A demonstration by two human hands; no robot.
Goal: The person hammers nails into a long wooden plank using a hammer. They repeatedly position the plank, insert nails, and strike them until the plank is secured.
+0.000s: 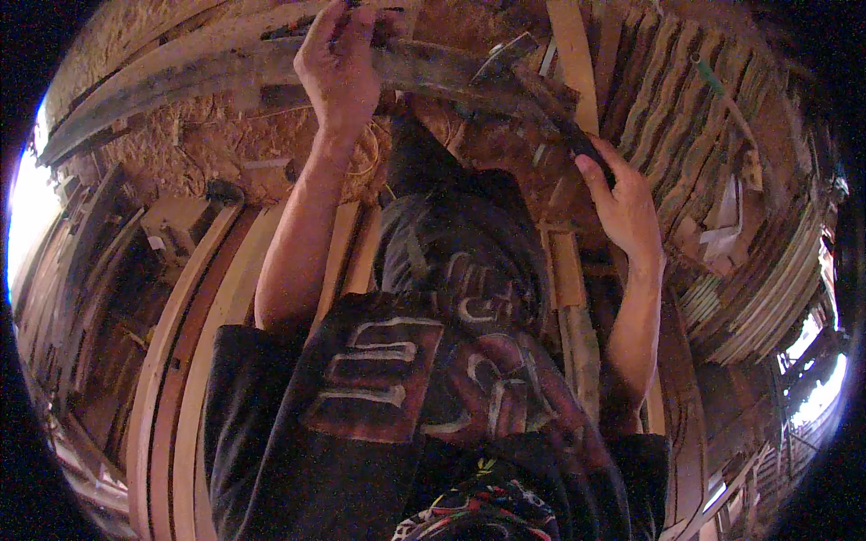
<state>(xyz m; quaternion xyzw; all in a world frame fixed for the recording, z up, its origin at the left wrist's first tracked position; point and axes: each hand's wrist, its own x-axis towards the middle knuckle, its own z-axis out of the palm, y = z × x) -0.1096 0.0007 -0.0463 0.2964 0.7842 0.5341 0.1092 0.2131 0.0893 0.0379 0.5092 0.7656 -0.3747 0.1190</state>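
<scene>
right hand [627, 200] at 2 o'clock, fingers wrapped around the handle of a hammer [552, 110]; hammer sits at 1 o'clock, head angled up toward 12, over or against the beam (contact unclear from this angle). left hand [338, 79] at 11 o'clock, in front of the beam [198, 86], fingers curled in near the top edge; can't tell if they're closed on anything (dim and grainy up there). beam is dark, weathered, runs from 10 o'clock across to 1, bowed by the lens. coiled wire [365, 158] just beside the left wrist. wavy sheets [658, 117] stacked at 2 o'clock, green-tipped stick [708, 77] over them. long boards [212, 361] at 8 o'clock.
</scene>
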